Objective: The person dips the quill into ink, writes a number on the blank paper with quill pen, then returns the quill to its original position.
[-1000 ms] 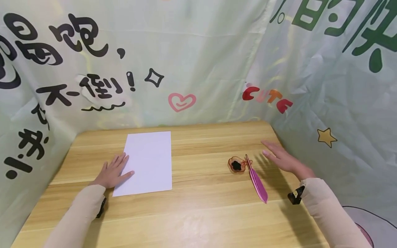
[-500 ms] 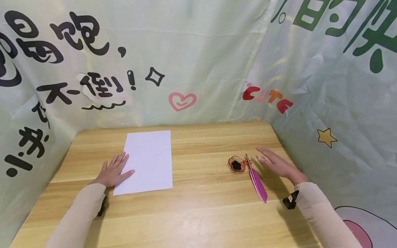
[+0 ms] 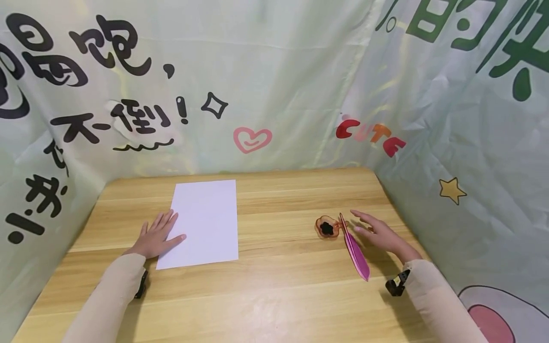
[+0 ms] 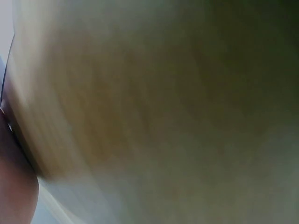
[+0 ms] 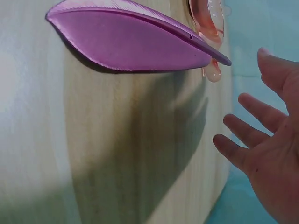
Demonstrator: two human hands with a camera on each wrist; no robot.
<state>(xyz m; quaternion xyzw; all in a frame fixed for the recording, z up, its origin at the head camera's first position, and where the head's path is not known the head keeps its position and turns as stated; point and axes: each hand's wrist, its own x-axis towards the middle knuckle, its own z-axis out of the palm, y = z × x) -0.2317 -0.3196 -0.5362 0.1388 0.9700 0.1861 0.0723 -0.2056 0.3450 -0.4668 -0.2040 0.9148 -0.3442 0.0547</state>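
Observation:
My left hand (image 3: pixel 155 237) lies flat with spread fingers on the left edge of a white sheet of paper (image 3: pixel 210 219). In the left wrist view only a blurred bit of that hand (image 4: pixel 16 186) shows at the lower left. My right hand (image 3: pixel 383 233) hovers over the table just right of a purple feather-shaped pen (image 3: pixel 357 255), fingers loosely extended and holding nothing. The pen's narrow tip leans on the short handle of an amber, see-through flower-shaped dish (image 3: pixel 319 227) with a black middle. The right wrist view shows the feather (image 5: pixel 131 42) close up, apart from the fingers.
The wooden table (image 3: pixel 274 295) is bordered at the back and sides by a pale printed cloth (image 3: pixel 291 85). A black wrist camera (image 3: pixel 397 283) sits on the right sleeve.
My right hand has moved left and toward me, lowering closer to the feather pen. My left hand stays on the paper; the paper, pen and dish have not moved.

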